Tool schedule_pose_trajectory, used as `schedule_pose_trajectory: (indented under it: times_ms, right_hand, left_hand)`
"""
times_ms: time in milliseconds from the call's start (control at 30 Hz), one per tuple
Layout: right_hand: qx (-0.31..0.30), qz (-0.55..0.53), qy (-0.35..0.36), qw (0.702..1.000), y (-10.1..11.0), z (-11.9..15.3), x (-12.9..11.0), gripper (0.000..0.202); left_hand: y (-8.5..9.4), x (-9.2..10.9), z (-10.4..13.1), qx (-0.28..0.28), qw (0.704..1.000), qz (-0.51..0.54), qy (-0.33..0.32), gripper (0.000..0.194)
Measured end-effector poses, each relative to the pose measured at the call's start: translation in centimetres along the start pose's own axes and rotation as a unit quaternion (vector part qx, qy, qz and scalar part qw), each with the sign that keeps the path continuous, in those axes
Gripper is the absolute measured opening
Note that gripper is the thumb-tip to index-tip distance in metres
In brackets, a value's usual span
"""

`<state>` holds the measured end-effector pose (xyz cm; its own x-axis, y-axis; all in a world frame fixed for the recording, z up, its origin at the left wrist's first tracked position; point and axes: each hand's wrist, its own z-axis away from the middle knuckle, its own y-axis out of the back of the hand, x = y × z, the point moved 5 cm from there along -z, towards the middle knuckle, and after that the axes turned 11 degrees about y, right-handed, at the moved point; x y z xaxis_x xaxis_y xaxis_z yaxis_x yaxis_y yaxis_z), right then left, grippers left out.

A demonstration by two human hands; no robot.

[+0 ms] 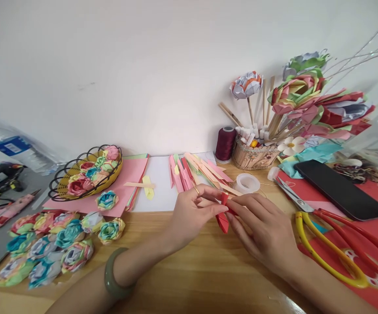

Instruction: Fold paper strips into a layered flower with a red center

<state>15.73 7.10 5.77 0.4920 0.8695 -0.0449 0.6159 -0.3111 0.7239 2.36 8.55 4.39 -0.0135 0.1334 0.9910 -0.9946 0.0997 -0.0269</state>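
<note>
Between my two hands, over the front of the wooden table, is a piece of folded red paper (222,221). My left hand (197,209) pinches it from the left with thumb and index finger. From the right, my right hand (256,222) grips the same paper, its fingers partly covering it. Just beyond my hands lies a pile of folded paper strips (184,172) in pink, red, green and peach on a white sheet (158,170). A yellow strip crossed with a peach one (148,187) sits left of the pile.
Several paper roses (69,233) stand at the left, below a yellow basket (110,181) of more roses. Scissors (331,253) and a black phone (342,189) lie at the right. Behind are a thread spool (225,145), a tape roll (247,183) and a pot (256,157) of paper flowers.
</note>
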Motion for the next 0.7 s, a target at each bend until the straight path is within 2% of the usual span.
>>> schedule_pose_trajectory:
  times_ms: [100, 200, 333, 400, 567, 700]
  right_hand:
    - [0.046, -0.049, -0.047, 0.997, 0.5, 0.3, 0.4, 0.024]
    - [0.077, -0.081, -0.06, 0.992, 0.9, 0.4, 0.4, 0.025]
    - [0.09, -0.108, -0.056, 0.988, 1.2, 0.3, 0.1, 0.022]
    - [0.095, -0.113, -0.055, 0.987, 1.2, 0.2, 0.1, 0.019]
    - [0.1, -0.102, -0.043, 0.989, 1.3, 0.1, -0.1, 0.015]
    - [0.089, -0.074, -0.016, 0.993, 1.2, 0.3, -0.3, 0.018]
  left_hand:
    - [0.2, 0.3, 0.5, 0.043, 0.996, -0.032, -0.065, 0.013]
    - [0.1, 0.7, 1.1, 0.068, 0.98, -0.113, -0.149, 0.008]
    - [-0.4, 1.6, 2.1, 0.078, 0.927, -0.231, -0.286, 0.013]
    - [-0.6, 1.8, 2.4, 0.08, 0.904, -0.26, -0.33, 0.014]
    - [-0.9, 2.1, 2.6, 0.088, 0.873, -0.295, -0.379, 0.016]
    - [-0.9, 2.2, 2.6, 0.099, 0.865, -0.302, -0.388, 0.012]
